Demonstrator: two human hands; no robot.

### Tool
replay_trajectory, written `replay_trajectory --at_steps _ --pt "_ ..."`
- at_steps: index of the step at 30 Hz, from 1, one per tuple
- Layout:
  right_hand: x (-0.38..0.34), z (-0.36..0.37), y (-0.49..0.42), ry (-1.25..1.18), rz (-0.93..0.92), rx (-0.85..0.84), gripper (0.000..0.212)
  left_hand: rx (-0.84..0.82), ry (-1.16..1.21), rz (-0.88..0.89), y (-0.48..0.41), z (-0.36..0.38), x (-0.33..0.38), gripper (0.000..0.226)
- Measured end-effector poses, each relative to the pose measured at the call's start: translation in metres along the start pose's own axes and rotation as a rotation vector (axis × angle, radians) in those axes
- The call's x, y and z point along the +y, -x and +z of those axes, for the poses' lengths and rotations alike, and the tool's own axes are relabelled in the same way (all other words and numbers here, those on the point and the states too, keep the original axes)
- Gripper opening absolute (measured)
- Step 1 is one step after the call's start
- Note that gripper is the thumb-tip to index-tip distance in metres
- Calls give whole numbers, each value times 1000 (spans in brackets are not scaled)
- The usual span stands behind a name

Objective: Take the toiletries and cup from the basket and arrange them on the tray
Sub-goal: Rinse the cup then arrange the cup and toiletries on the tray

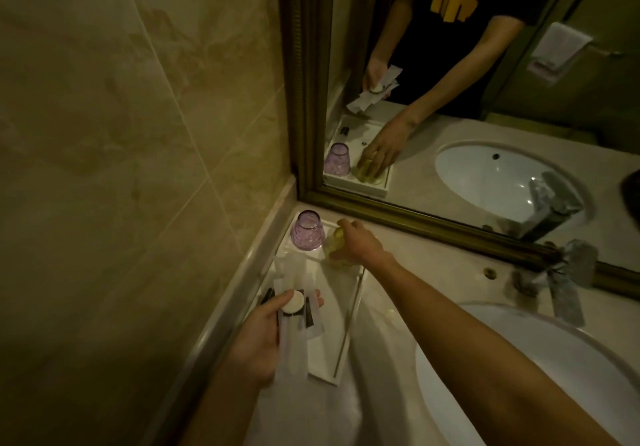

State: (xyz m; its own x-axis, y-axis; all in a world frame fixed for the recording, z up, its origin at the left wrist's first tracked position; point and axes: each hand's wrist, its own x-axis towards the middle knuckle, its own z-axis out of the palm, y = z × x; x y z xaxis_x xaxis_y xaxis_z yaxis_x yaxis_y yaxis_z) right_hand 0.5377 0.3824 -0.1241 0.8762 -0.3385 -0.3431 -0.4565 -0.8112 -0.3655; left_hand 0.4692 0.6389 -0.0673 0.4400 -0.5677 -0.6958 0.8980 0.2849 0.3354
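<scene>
The right hand (360, 243) is closed around a pale yellow glass cup (335, 243) at the far end of the white tray (341, 355), just beside an upturned purple patterned cup (307, 231) standing in the tray's far corner. The left hand (259, 338) grips long white packets (294, 314) and a small round white lid-like piece (293, 301) above the tray. The tray lies on the table (433, 269) against the wall, beside the sink (540, 376).

No legible text (packets too blurred)
</scene>
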Motion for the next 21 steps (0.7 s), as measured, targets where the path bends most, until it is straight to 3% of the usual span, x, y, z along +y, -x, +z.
replay_trajectory --at_steps 2,4,10,13,16,21 --pt "-1 -7 11 -94 22 58 94 -10 -16 -1 2 4 2 41" --pt "-3 -16 32 -186 19 171 90 -10 -41 -4 4 8 4 43" --pt "-30 -19 128 -360 -217 461 34 3 -88 15 0 9 14 45" --pt "-51 -13 163 -336 -295 397 17 -5 -97 62 -6 10 15 49" --pt "-61 -5 172 -239 -329 284 21 -11 -139 53 -9 12 13 53" --pt "-61 -2 180 -102 -324 265 25 -1 -236 17 -13 13 8 53"
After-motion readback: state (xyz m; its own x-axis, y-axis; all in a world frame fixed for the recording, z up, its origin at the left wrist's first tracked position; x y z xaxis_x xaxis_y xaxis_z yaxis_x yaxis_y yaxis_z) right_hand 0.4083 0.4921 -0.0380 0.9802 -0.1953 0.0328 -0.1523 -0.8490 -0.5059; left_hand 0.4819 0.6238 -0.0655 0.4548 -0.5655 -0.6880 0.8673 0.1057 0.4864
